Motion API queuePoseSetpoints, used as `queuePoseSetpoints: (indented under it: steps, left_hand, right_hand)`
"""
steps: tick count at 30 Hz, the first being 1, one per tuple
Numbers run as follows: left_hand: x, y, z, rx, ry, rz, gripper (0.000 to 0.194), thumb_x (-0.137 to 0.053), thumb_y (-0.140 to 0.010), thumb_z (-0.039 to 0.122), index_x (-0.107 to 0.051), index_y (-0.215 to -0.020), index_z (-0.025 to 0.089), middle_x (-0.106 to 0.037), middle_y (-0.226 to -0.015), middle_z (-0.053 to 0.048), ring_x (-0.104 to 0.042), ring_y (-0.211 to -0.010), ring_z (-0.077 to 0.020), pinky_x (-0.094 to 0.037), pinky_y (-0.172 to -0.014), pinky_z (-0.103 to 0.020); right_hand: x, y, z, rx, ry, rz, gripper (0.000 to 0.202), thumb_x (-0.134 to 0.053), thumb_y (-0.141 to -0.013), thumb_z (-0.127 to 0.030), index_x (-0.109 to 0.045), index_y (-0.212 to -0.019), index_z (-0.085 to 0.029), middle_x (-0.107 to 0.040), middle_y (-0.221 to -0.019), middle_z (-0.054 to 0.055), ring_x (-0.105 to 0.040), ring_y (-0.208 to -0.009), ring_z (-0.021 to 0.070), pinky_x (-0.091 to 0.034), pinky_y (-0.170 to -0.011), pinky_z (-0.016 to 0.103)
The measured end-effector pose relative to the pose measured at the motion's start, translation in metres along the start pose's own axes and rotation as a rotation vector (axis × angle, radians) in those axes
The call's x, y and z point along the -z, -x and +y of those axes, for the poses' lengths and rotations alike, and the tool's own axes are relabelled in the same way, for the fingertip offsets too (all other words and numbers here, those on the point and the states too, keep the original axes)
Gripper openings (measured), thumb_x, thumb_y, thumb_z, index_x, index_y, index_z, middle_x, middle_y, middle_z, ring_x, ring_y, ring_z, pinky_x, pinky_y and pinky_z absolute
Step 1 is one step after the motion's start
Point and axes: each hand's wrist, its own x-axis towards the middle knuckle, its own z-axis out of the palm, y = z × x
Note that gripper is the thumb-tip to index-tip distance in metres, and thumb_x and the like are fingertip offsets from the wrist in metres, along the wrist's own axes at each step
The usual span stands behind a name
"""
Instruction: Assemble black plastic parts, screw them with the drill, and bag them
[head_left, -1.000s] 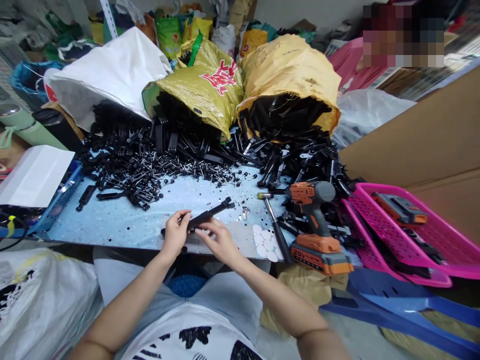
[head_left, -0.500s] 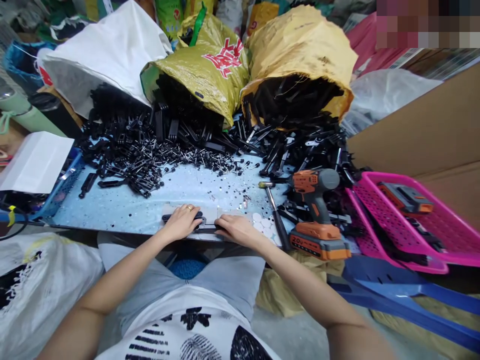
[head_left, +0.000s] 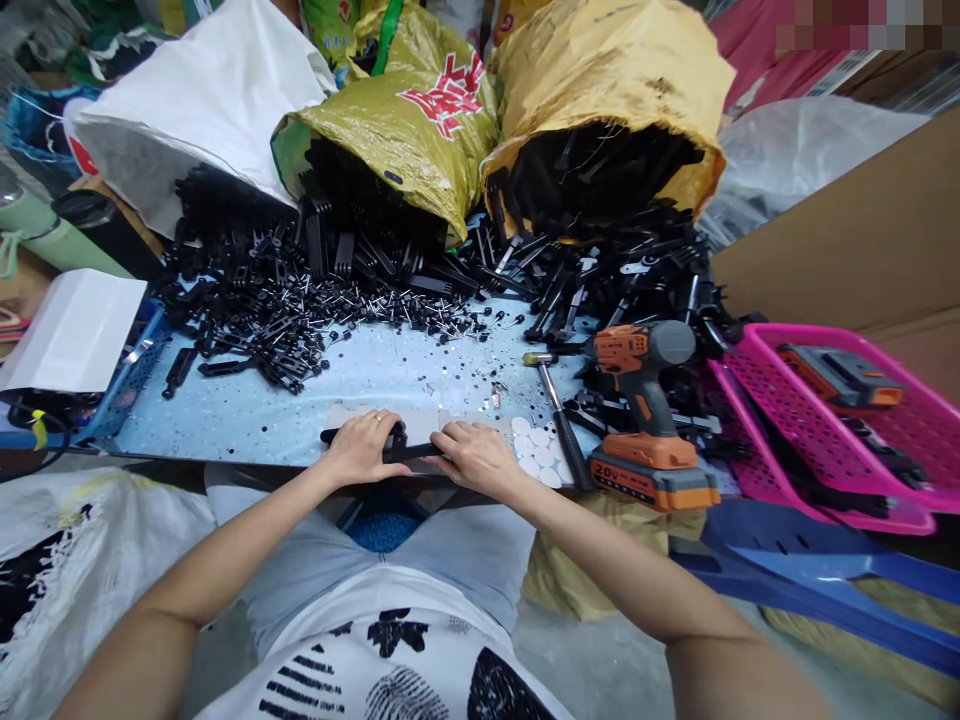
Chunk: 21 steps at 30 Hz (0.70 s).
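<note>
At the table's front edge my left hand is closed around a long black plastic part, which pokes out on both sides of the fingers. My right hand grips the right end of the same black part between thumb and fingers. A small knob or joint shows beside my left fingertips. Under both hands lies a pale grey plate. White round discs lie just right of my right hand, with a hammer beyond them.
An orange and grey cordless drill stands right of the hammer. Pink baskets are at far right. Black parts and pins spill from a white sack, a green-gold sack and a yellow sack. A blue basket sits left.
The black part has been lifted and turned slightly between my hands. My left thumb now reaches under it. The whole view has shifted a little.
</note>
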Motion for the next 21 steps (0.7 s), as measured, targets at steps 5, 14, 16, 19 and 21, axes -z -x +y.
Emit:
queuePoseSetpoints:
  steps: [5, 14, 16, 19, 21]
  left_hand:
    - [0.003, 0.004, -0.003, -0.062, -0.001, 0.056, 0.067, -0.06, -0.069, 0.067, -0.049, -0.112, 0.017, -0.06, -0.104, -0.013, -0.057, -0.098, -0.0296, -0.046, -0.083, -0.039]
    - [-0.004, 0.008, -0.004, -0.032, 0.014, 0.11, 0.046, -0.056, -0.079, 0.058, -0.055, -0.104, 0.019, -0.062, -0.096, -0.009, -0.06, -0.092, -0.024, -0.046, -0.08, -0.033]
    - [-0.006, 0.005, -0.001, -0.012, 0.001, 0.078, 0.048, -0.056, -0.079, 0.059, -0.055, -0.104, 0.019, -0.062, -0.093, -0.009, -0.06, -0.092, -0.0248, -0.046, -0.08, -0.034]
    - [-0.002, -0.015, -0.008, -0.022, 0.007, 0.02, 0.055, -0.057, -0.078, 0.06, -0.052, -0.115, 0.02, -0.061, -0.106, -0.011, -0.056, -0.104, -0.0269, -0.043, -0.088, -0.037]
    - [0.008, -0.039, -0.027, 0.048, -0.013, 0.07, 0.05, -0.052, -0.085, 0.051, -0.048, -0.124, 0.02, -0.057, -0.117, -0.012, -0.052, -0.111, -0.0268, -0.04, -0.093, -0.038]
  right_hand:
    - [0.014, 0.0, -0.009, -0.008, 0.032, -0.008, 0.036, -0.037, -0.095, -0.046, -0.06, -0.096, -0.017, -0.061, -0.087, 0.01, -0.053, -0.08, 0.0192, -0.029, -0.064, 0.03]
    - [0.026, -0.014, -0.001, 0.051, -0.002, 0.028, 0.037, -0.037, -0.096, -0.044, -0.061, -0.093, -0.017, -0.061, -0.086, 0.009, -0.054, -0.08, 0.0184, -0.029, -0.064, 0.028]
    - [0.017, -0.017, 0.011, 0.077, -0.033, 0.031, 0.037, -0.039, -0.095, -0.046, -0.061, -0.093, -0.017, -0.061, -0.087, 0.008, -0.055, -0.079, 0.0174, -0.03, -0.063, 0.027]
    - [-0.008, -0.018, 0.029, 0.065, -0.108, 0.045, 0.037, -0.042, -0.093, -0.048, -0.062, -0.097, -0.018, -0.062, -0.091, 0.007, -0.057, -0.079, 0.016, -0.033, -0.063, 0.025]
    - [-0.024, -0.015, 0.037, 0.039, -0.148, 0.063, 0.038, -0.045, -0.091, -0.05, -0.063, -0.1, -0.017, -0.063, -0.093, 0.007, -0.058, -0.082, 0.0167, -0.037, -0.067, 0.026]
